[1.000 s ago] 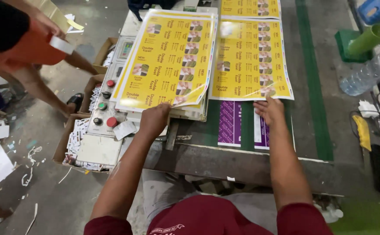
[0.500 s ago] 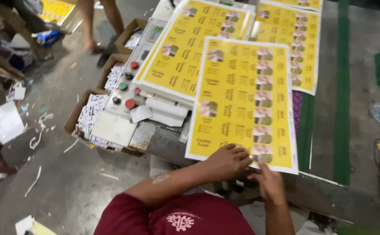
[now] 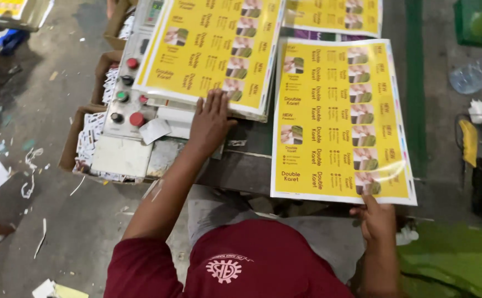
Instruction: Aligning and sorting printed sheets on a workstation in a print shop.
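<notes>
A glossy yellow printed sheet (image 3: 340, 121) with rows of small pictures hangs over the front edge of the metal machine table (image 3: 252, 160). My right hand (image 3: 376, 218) grips its near bottom edge between thumb and fingers. My left hand (image 3: 210, 121) lies flat, fingers spread, on the near edge of a stack of the same yellow sheets (image 3: 213, 49) at the left. Another yellow sheet (image 3: 334, 14) lies farther back, over purple printed sheets.
A control panel (image 3: 128, 94) with red, green and black buttons sits left of the stack. Cardboard boxes of paper offcuts (image 3: 89, 138) stand below it. Paper scraps litter the grey floor. A plastic water bottle (image 3: 475, 74) and yellow tool (image 3: 469, 140) lie at right.
My left hand left the single sheet and moved onto the left stack. The single sheet now hangs from my right hand alone, shifted right and nearer. My head turned right.
</notes>
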